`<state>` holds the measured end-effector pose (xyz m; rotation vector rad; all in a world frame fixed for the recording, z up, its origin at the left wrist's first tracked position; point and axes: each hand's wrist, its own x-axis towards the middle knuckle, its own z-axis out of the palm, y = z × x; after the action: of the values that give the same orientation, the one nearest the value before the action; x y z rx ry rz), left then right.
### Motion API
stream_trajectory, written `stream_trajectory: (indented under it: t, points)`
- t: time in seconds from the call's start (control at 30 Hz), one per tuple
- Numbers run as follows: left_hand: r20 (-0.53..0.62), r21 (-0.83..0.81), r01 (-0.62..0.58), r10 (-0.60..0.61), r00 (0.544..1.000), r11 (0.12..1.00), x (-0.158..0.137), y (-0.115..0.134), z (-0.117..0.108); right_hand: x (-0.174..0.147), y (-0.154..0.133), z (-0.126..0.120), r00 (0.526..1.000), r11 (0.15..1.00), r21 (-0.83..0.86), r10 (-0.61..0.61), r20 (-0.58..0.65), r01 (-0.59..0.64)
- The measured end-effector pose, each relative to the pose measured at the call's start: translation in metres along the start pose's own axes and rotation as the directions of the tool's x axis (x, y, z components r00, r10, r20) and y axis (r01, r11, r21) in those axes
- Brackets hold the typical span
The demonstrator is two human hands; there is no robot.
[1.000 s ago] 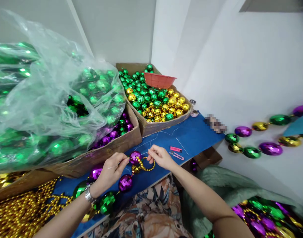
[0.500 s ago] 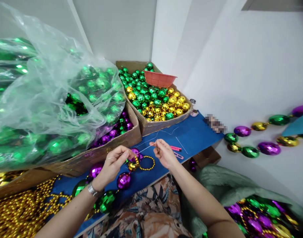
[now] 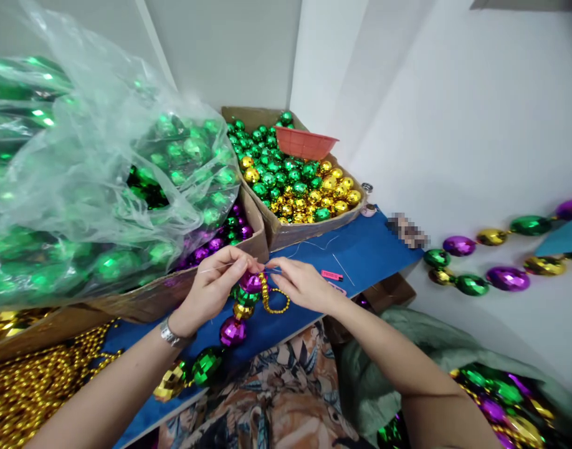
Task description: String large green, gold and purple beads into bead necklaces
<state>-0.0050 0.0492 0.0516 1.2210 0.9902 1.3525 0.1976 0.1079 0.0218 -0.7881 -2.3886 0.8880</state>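
Observation:
My left hand [image 3: 220, 287], with a metal-banded watch [image 3: 168, 333] on its wrist, is closed in a pinch on a thin pale thread [image 3: 211, 270]. Close against it, my right hand [image 3: 301, 284] has its thumb and forefinger pinched on the thread as well; the exact grip is too small to make out. Just below the fingertips hangs a strand of large faceted beads, among them a purple bead [image 3: 233, 331], a gold bead [image 3: 243, 310] and a green bead [image 3: 206, 366]. A loop of small gold beads [image 3: 277, 311] dangles beside the strand.
On the blue table [image 3: 370, 249] lie a pink cutter [image 3: 331, 275] and a needle-like rod [image 3: 343, 269]. Boxes of beads [image 3: 309, 231] and a plastic bag of green beads [image 3: 118, 262] stand behind. Gold bead strings [image 3: 43, 393] lie left; a green sack [image 3: 407, 349] is at right.
My hands have come together from holding the thread stretched apart. The right hand has moved left and turned, and the bead strand has shifted under the fingers.

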Motion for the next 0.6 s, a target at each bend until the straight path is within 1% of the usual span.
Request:
stream_trajectory:
  t: [0.03,0.1,0.17,0.23,0.33,0.4,0.43,0.5,0.57,0.6]
  points:
    - [0.014,0.034,-0.026,0.025,1.000,0.999,0.002,0.005,0.002,0.004,-0.002,-0.003,0.999,0.988,-0.148,-0.050,0.012,0.052]
    - [0.040,0.087,-0.089,0.086,0.995,0.992,0.007,0.016,0.007,0.012,-0.007,-0.009,0.994,0.922,-0.372,-0.110,0.010,0.106]
    - [0.059,0.121,-0.144,0.138,0.989,0.982,0.011,0.029,0.012,0.020,-0.013,-0.018,0.987,0.836,-0.528,-0.163,0.019,0.148]
    - [0.059,0.141,-0.168,0.161,0.985,0.976,0.014,0.044,0.016,0.025,-0.019,-0.030,0.969,0.744,-0.635,-0.247,0.028,0.208]
    - [0.010,0.116,-0.166,0.166,0.986,0.979,0.018,0.068,0.019,0.031,-0.031,-0.050,0.925,0.630,-0.725,-0.380,0.026,0.280]
    - [-0.020,0.096,-0.181,0.184,0.983,0.979,0.019,0.084,0.021,0.036,-0.040,-0.064,0.897,0.577,-0.755,-0.440,0.034,0.311]
    - [-0.017,0.090,-0.208,0.210,0.978,0.974,0.019,0.092,0.021,0.039,-0.045,-0.071,0.888,0.561,-0.761,-0.457,0.042,0.325]
    - [0.015,0.082,-0.291,0.291,0.957,0.953,0.019,0.107,0.023,0.047,-0.057,-0.087,0.879,0.558,-0.755,-0.475,0.051,0.345]
    - [0.047,0.080,-0.383,0.380,0.924,0.920,0.019,0.124,0.027,0.056,-0.072,-0.102,0.877,0.583,-0.730,-0.478,0.046,0.356]
    - [0.048,0.089,-0.405,0.402,0.914,0.910,0.019,0.132,0.028,0.061,-0.081,-0.111,0.877,0.596,-0.717,-0.479,0.044,0.361]
